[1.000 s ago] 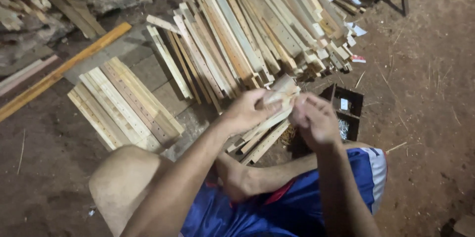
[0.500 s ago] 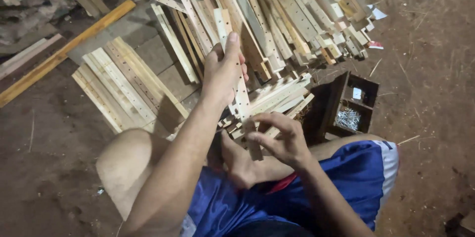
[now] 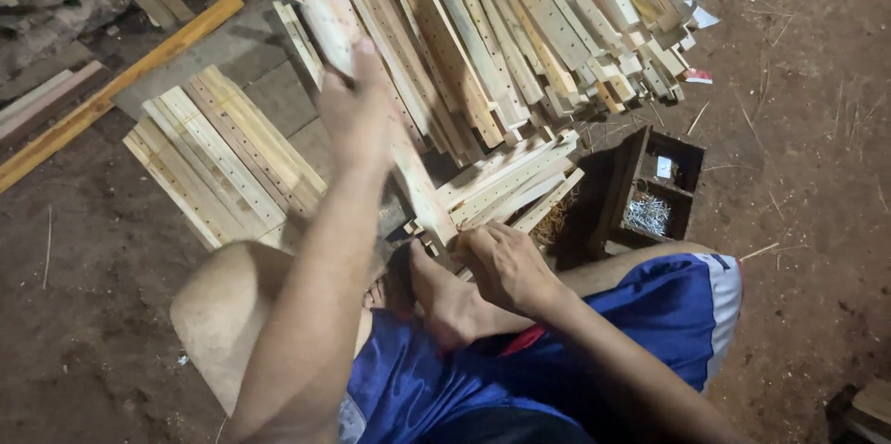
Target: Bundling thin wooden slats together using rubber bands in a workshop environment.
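The big heap of wooden slats lies beyond the grip. The left hand is closed around one slat, lifted and slanting down to the right hand, whose fingers curl at its lower end. Steadying both ends would keep it from twisting. A box of nails sits to the right.
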